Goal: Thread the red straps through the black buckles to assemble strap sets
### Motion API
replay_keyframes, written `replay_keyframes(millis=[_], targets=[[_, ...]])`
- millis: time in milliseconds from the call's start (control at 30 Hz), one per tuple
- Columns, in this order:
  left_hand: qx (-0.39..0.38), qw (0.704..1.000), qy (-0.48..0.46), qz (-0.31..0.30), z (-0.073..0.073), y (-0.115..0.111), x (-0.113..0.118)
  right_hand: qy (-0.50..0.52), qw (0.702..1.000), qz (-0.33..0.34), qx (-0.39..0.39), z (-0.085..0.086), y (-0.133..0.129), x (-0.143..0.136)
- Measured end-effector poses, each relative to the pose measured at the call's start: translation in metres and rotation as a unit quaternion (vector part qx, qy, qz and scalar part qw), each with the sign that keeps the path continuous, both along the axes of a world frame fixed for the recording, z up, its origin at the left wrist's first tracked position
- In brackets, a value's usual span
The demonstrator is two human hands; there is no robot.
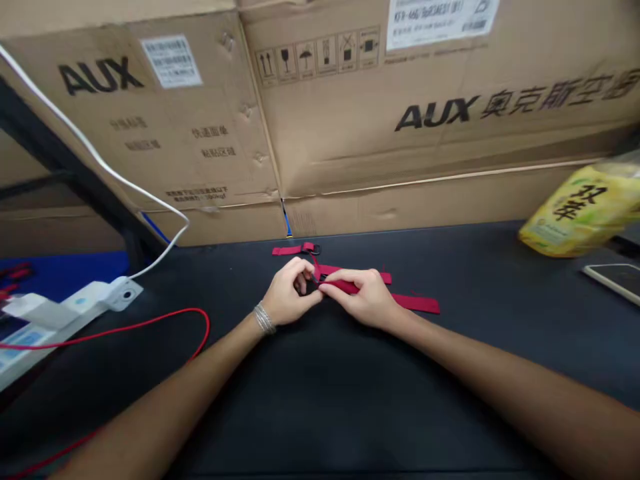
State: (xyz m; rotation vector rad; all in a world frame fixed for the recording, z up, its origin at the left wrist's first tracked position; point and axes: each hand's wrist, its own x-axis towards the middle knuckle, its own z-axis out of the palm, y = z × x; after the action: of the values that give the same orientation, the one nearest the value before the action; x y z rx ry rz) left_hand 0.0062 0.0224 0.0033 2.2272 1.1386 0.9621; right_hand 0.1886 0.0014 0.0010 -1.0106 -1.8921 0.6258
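Both my hands meet over a red webbing strap (416,303) near the back of the black table. My left hand (291,293), with a silver bracelet (264,318) at its wrist, pinches the strap's left end, where a small dark piece shows, perhaps a buckle. Thumb and fingers of my right hand (364,297) are closed on the strap, and its free end sticks out to the right beyond the hand. Just behind lies another red strap piece (287,251) with a black ring (314,250). More red webbing (385,277) shows behind my right hand.
Large cardboard boxes (340,147) stand along the table's back edge. At left are a white power strip (75,310), a white cable (100,157) and a red cable (150,319). A yellow drink bottle (575,210) and a phone (617,280) are at right.
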Motion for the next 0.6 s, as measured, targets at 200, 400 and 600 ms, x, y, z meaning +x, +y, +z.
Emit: replay_keyframes(millis=[200, 400, 600], targets=[[0.007, 1.0, -0.011, -0.028, 0.0014, -0.0016, 0.0005, 0.019, 1.0, 0.005, 0.001, 0.0, 0.0004, 0.0006], [0.0, 0.999, -0.02, -0.032, 0.0015, -0.001, 0.0005, 0.023, 1.0, 0.013, 0.002, 0.0006, -0.0006, -0.0001], [0.006, 1.0, -0.02, -0.018, 0.0013, -0.0001, 0.0013, 0.025, 1.0, 0.01, 0.005, 0.0, 0.0003, -0.0002]])
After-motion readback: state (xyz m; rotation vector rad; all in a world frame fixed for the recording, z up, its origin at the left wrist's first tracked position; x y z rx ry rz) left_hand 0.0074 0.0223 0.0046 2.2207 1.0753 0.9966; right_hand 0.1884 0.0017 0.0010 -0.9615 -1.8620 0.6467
